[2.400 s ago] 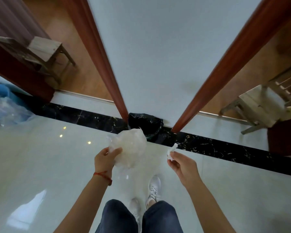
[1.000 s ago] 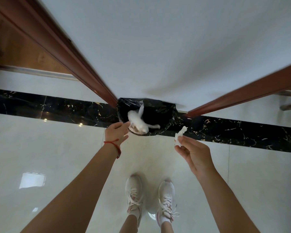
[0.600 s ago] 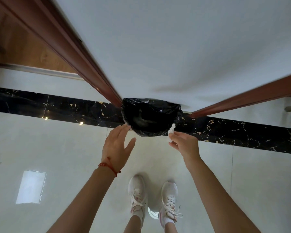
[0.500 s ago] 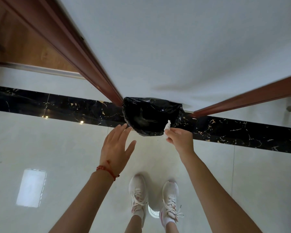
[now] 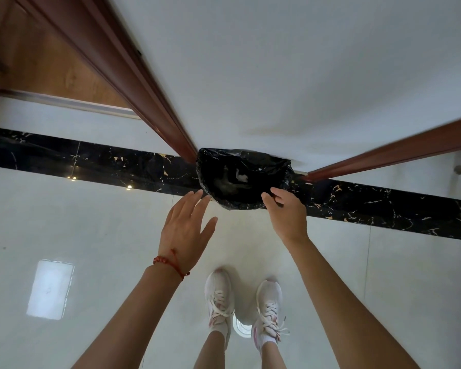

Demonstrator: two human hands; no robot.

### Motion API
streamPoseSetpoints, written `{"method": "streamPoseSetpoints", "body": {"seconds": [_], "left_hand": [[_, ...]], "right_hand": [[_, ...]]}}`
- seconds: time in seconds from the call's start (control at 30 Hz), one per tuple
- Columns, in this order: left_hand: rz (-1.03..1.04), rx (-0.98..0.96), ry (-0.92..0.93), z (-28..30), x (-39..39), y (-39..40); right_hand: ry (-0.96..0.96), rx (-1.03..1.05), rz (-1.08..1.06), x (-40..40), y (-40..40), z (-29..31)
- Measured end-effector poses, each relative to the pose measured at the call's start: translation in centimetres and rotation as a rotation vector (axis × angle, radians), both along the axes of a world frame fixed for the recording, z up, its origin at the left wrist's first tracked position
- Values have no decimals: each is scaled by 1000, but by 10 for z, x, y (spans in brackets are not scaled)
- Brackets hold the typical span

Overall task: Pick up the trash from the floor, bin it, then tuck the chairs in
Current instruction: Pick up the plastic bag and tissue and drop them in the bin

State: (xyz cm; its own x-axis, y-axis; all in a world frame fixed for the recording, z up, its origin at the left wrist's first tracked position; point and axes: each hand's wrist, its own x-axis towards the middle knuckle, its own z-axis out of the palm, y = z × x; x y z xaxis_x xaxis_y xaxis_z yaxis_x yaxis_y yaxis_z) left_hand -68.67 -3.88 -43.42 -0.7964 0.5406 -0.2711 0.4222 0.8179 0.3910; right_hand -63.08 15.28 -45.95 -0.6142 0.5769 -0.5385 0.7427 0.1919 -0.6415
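Dropped from right hand [image 5: 286, 213], white scrap [image 5: 242, 177] now in bin [image 5: 244, 179]; glossy tile floor [image 5: 91, 235]; left hand [image 5: 184, 230] spread, empty; right seemingly loosely curled, empty.

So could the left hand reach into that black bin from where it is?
Probably yes: the left hand is open and empty, fingertips beside the bin rim, whose mouth is uncovered with nothing between them.

The bin's [image 5: 244, 179] dark interior showed only a faint pale scrap [image 5: 242, 177] and blurred grey shapes, too dim to identify. The right hand [image 5: 286, 217] covered part of the rim; both forearms were cut off by the lower edge.
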Motion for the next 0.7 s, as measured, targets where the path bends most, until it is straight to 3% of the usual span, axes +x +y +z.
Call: {"method": "streamPoseSetpoints", "body": {"seconds": [0.1,0.23,0.43,0.7], "left_hand": [[-11,10,-1,15,3,4],[-28,9,27,42,7,9],[-44,-30,52,92,17,11],[-73,-60,81,178,38,24]], "right_hand": [[71,282,281,18,-4,21],[128,493,401,33,-3,54],[101,652,521,57,8,107],[119,704,505,86,21,197]]}}
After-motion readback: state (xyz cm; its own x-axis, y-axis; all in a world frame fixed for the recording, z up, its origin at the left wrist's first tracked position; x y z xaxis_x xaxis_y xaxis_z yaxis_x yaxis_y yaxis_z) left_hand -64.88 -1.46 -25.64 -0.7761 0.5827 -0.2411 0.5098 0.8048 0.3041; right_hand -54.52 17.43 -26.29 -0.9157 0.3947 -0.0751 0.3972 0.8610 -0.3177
